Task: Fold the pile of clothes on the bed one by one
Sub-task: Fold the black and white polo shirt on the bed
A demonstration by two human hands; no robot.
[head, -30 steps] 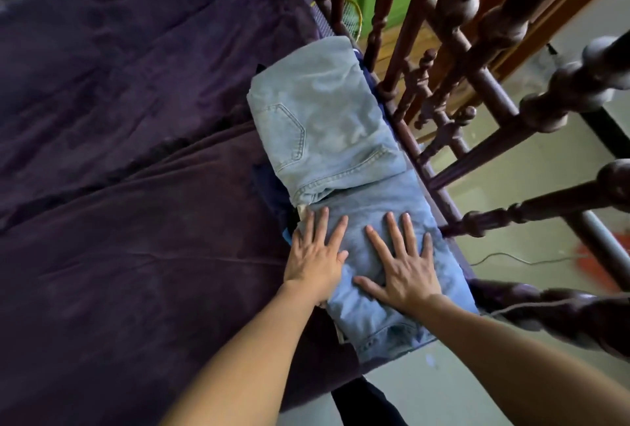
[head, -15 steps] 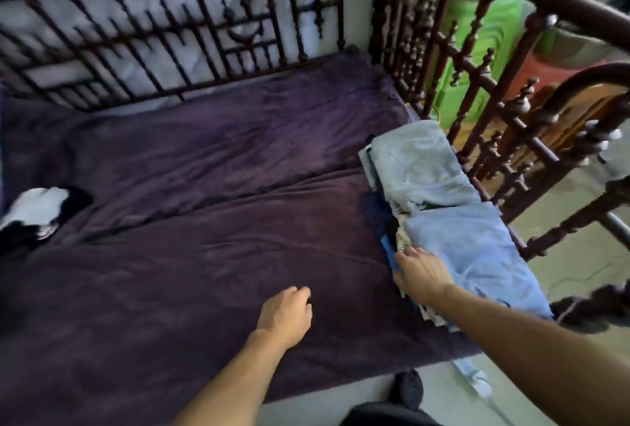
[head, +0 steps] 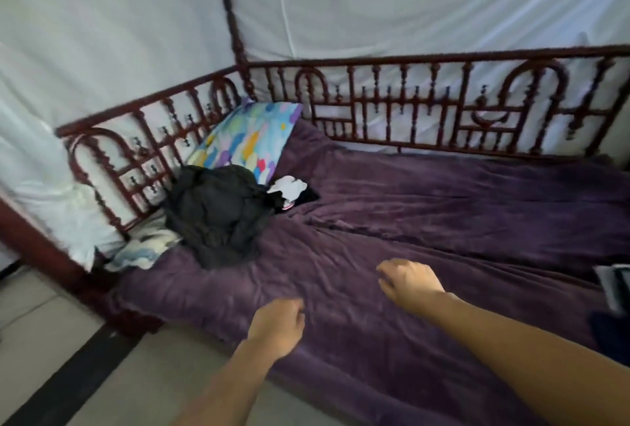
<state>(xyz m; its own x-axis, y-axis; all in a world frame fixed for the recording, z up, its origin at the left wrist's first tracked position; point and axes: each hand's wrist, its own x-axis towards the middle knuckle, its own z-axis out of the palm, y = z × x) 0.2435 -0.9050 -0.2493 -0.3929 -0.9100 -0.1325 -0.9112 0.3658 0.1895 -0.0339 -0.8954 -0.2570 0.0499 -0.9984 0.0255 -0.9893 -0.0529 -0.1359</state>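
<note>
Purple blanket (head: 443, 221) under two empty hands, the unfolded pile of clothes (head: 218, 214) far off to the left.

Dark and crumpled, the pile sits against the left railing (head: 112, 152), just in front of a patterned pillow (head: 245, 139), with a white-and-black garment (head: 289, 188) touching its right side. The left hand (head: 278, 326) and right hand (head: 409, 284) hover over the blanket, well apart from the pile, fingers loosely curled and holding nothing. The step in hand looks like the reach for a garment to fold. The next move calls for stretching across, pinching one piece off the top and drawing it onto the flat blanket without dragging the others along.
</note>
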